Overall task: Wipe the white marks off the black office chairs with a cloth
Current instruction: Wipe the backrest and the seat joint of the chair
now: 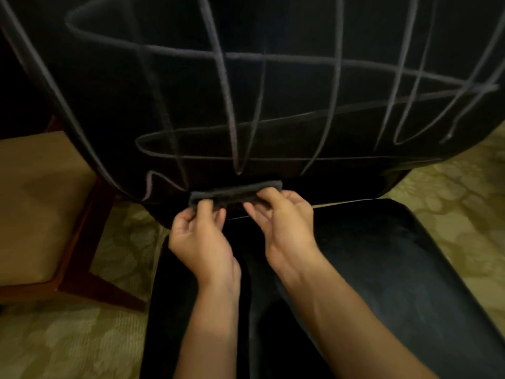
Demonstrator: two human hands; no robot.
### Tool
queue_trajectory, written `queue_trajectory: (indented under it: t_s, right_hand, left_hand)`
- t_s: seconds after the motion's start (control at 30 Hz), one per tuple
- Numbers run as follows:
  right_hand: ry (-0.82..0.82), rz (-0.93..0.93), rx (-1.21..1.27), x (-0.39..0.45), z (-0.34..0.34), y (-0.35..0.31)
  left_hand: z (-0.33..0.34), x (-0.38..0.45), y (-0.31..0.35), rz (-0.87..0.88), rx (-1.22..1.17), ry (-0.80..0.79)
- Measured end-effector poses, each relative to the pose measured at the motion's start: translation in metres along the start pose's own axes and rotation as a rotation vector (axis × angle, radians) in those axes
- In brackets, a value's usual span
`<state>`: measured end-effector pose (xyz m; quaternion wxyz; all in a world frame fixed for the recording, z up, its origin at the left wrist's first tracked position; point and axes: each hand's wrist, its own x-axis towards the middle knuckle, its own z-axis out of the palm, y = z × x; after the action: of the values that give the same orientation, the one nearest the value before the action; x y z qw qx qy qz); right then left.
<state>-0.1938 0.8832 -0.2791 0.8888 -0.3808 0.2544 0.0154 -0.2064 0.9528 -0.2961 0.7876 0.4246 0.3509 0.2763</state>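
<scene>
A black office chair fills the view: its backrest [273, 91] stands in front of me, covered with looping and crossing white marks [229, 110]. Its black seat [382, 269] lies below, under my arms. A dark grey folded cloth [235, 193] is stretched flat between my two hands, just in front of the backrest's lower edge. My left hand [202, 236] pinches the cloth's left end. My right hand [284, 222] pinches its right end with thumb and fingers.
A wooden chair with a tan seat cushion [35, 209] and reddish legs [93, 280] stands at the left. A patterned beige-green carpet [82, 346] covers the floor on both sides of the black chair.
</scene>
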Motion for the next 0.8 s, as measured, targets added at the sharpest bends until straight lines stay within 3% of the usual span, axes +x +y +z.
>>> queue_trajectory:
  t_s: [0.27,0.4,0.6,0.8]
  right_hand:
    - [0.270,-0.288,0.091,0.024,-0.097,-0.122]
    - [0.318,-0.383,0.025,0.028,-0.147,-0.179]
    - [0.267,-0.387,0.086,0.034,-0.160,-0.179]
    - [0.247,-0.360,0.080,0.026,-0.098,-0.135]
  left_hand:
    - [0.097,-0.114,-0.066,-0.302,0.007,-0.276]
    - [0.132,-0.178,-0.090,-0.461,0.018,-0.349]
    - [0.128,-0.186,-0.089,-0.424,0.010,-0.436]
    - [0.099,-0.137,-0.050,-0.313,-0.027,-0.359]
